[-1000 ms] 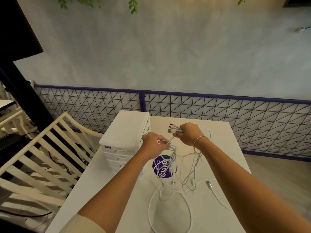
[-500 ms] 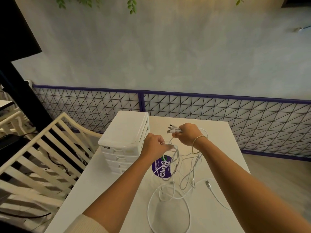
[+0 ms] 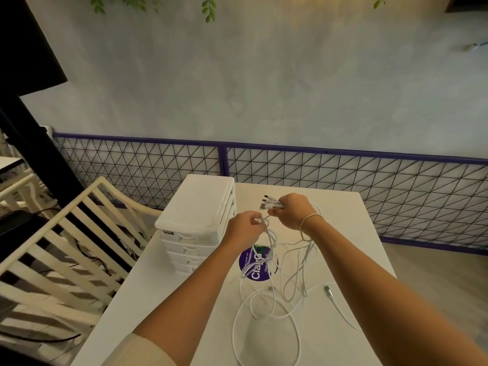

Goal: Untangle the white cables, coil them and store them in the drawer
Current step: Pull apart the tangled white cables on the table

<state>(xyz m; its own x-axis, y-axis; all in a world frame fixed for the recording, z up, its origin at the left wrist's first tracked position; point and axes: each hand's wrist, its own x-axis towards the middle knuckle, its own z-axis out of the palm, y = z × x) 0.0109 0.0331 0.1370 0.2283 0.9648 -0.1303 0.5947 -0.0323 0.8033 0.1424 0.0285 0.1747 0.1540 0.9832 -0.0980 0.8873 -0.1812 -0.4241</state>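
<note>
Both hands raised above the white rectangular desk (image 3: 343,233), close together but not touching. Right hand (image 3: 293,211) clenched around a bundle of thin white cables (image 3: 274,262), with several plug ends (image 3: 266,203) fanned out past the thumb side, toward the left hand. Slim gold chain bracelet (image 3: 307,217) on the right wrist. Left hand (image 3: 245,227) pinching a knotted section of the same cables at its fingertips, just beside and slightly below the right hand. From both grips, strands hanging down in a loose tangle beneath the hands, ending in broad loops lying flat on the desk nearer the person. One free connector end (image 3: 328,290) resting on the desk, below and to the right of the tangle, under the right forearm. Round purple sticker with white lettering (image 3: 257,265) on the desk directly under the hanging strands, partly crossed by them. White plastic multi-drawer storage unit (image 3: 196,204) standing on the desk immediately left of the left hand, all visible drawers pushed in. Cream slatted wooden chair (image 3: 60,249) further left, beyond the desk edge. Black wire-mesh fence with purple frame (image 3: 224,159) behind the desk, beyond both hands.
</note>
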